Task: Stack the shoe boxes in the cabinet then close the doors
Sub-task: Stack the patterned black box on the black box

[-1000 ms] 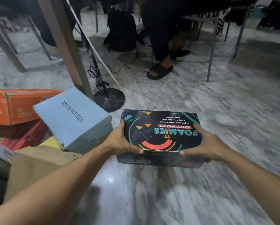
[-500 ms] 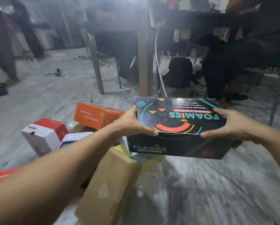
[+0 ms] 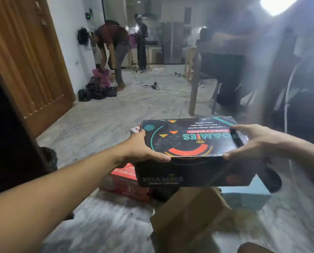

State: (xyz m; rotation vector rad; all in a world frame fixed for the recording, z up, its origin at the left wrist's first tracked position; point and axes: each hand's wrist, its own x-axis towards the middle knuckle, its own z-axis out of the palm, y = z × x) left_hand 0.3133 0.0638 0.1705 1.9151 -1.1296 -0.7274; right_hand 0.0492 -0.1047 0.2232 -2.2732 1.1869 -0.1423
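Observation:
I hold a black Foamies shoe box (image 3: 187, 143) level in the air with both hands. My left hand (image 3: 139, 152) grips its left end, thumb on the lid. My right hand (image 3: 251, 143) grips its right end. Under it on the floor lie a red shoe box (image 3: 123, 181), a brown cardboard box (image 3: 189, 214) and a light blue box (image 3: 247, 198). A wooden door (image 3: 32, 57) stands open at the left, with a dark opening (image 3: 8, 136) beside it whose inside is hidden.
Marble floor (image 3: 116, 115) stretches ahead. A person bends over dark bags (image 3: 98, 90) by the far wall; another stands behind. Cables (image 3: 152, 86) lie on the floor. A table with wooden legs (image 3: 194, 88) and chairs stands at the right.
My view has swung left and upward, from the boxes and table legs to the open door and room. The black box stays held in both hands and has risen slightly.

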